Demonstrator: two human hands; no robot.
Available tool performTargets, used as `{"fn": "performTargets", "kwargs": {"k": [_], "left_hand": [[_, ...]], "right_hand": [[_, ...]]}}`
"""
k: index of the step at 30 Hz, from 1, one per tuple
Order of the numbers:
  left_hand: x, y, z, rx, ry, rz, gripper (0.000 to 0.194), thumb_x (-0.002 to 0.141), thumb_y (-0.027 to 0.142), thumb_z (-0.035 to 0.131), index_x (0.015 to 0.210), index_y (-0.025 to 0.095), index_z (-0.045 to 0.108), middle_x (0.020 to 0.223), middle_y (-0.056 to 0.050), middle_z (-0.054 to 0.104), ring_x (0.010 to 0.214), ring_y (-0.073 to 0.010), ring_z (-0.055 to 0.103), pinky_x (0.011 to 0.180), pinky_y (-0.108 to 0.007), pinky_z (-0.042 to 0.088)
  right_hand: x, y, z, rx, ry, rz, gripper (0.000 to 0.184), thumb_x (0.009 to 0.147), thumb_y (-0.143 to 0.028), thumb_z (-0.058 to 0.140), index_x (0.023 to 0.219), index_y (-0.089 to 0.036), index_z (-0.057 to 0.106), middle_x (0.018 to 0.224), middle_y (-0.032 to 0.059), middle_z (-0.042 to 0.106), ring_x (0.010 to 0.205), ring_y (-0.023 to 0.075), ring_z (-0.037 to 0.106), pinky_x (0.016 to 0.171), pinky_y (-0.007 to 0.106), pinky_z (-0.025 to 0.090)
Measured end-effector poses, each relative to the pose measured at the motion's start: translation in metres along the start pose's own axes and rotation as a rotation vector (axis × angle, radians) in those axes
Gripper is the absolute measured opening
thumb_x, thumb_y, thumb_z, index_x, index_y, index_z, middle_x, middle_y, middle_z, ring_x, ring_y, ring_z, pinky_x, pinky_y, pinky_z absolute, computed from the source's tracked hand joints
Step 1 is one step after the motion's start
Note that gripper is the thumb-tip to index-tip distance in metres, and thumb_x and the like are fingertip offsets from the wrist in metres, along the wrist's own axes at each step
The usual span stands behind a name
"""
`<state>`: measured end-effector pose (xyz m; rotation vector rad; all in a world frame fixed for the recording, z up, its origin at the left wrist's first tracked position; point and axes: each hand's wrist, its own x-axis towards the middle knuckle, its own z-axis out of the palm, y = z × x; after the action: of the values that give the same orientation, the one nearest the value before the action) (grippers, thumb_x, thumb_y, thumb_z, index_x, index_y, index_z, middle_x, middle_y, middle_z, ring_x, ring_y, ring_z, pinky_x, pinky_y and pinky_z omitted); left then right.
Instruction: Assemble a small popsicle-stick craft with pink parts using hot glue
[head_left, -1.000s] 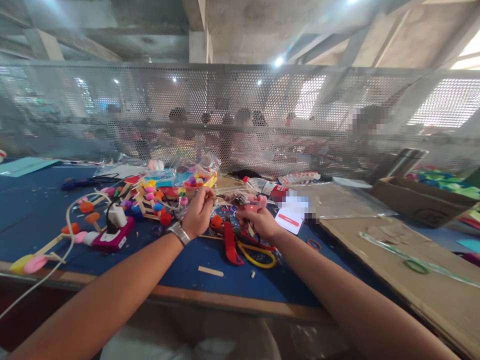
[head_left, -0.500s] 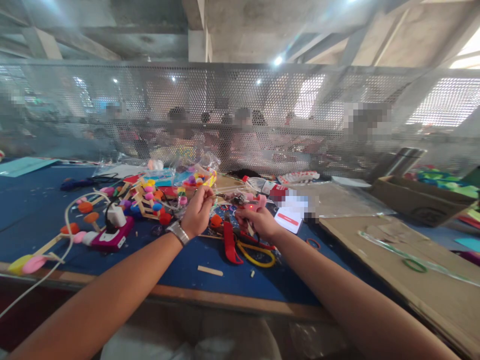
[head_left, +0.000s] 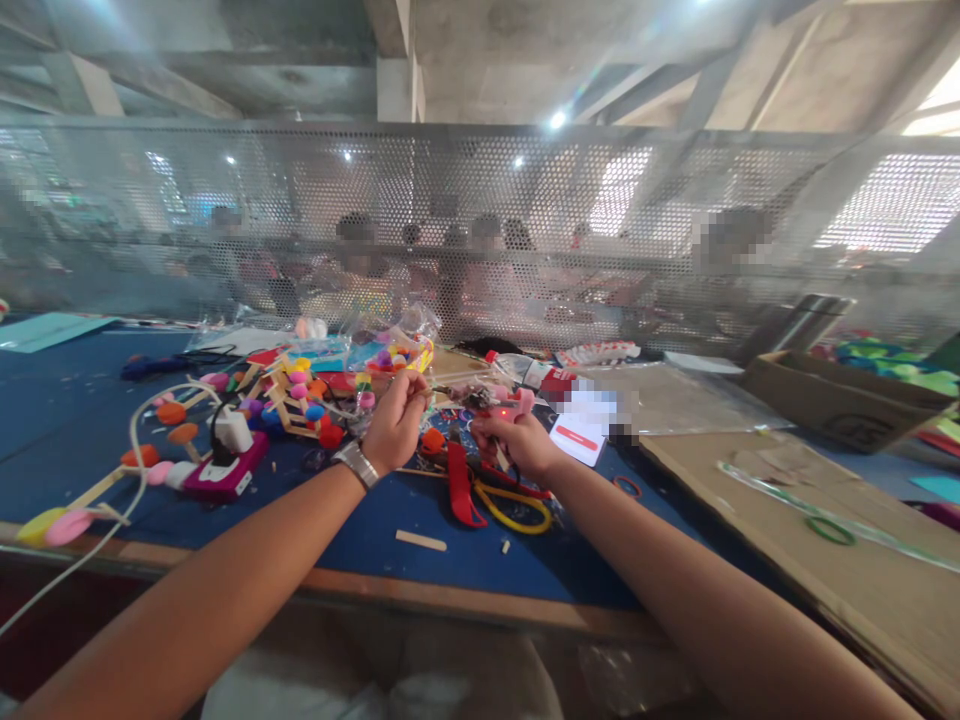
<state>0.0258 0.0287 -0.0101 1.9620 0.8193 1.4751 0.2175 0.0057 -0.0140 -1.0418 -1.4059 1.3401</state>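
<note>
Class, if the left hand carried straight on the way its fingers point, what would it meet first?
Probably the front end of the pink tool in the right hand, just beyond the left hand's fingertips; depth is unclear.

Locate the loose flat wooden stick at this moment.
In the head view, the flat wooden stick lies slightly left of centre on the blue tabletop, near its front edge, below and left of the red handle.

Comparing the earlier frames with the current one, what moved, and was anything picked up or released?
Nothing visibly changed beyond a slight shift of the whole view. The right hand still holds the pink tool, the left hand stays pinched near its tip, and the flat wooden stick and phone lie as before.
</note>
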Motion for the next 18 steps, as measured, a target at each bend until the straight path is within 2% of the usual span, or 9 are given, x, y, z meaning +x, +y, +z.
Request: {"fn": "performTargets", "kwargs": {"k": [18], "left_hand": [[0.0005,0.0018,-0.0009,0.005,0.019,0.009,0.006,0.091,0.022,0.044,0.085,0.021,0.045,0.074,0.001,0.047,0.069,-0.014,0.045,0.068,-0.028,0.038]], "right_hand": [[-0.0002,-0.0014,0.0005,0.015,-0.021,-0.001,0.03,0.06,-0.04,0.066,0.045,-0.02,0.049,0.04,-0.0027,0.044,0.038,0.0096,0.039,0.041,0.026,0.028]]}}
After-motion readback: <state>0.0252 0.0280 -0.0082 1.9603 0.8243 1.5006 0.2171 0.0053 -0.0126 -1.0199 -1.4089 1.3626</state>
